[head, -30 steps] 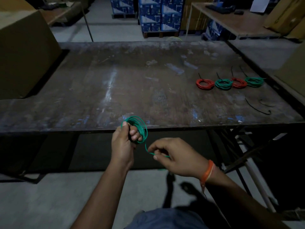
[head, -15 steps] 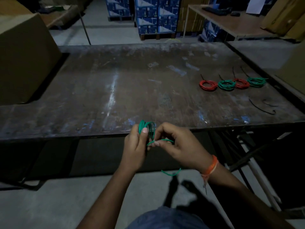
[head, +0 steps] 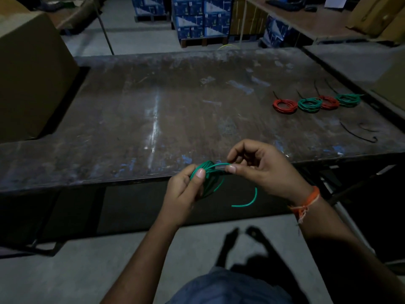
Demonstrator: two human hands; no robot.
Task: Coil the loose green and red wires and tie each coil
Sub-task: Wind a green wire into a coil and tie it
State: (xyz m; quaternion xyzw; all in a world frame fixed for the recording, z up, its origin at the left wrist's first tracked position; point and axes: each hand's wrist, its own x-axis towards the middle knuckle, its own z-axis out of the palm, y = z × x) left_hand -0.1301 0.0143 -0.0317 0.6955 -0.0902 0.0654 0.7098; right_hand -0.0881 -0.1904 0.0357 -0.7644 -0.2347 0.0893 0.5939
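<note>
Tabletop filling mid-frame. Left hand gripping green wire coil at near edge, lower centre; right hand pinching its loose strand w/ thumb & forefinger. Four tied coils lying upper right.

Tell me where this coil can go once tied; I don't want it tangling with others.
Bare tabletop runs from the cardboard box to the red coil, and along the near edge. Crowded: the far right, with four tied coils in a row and loose black ties nearer.
</note>
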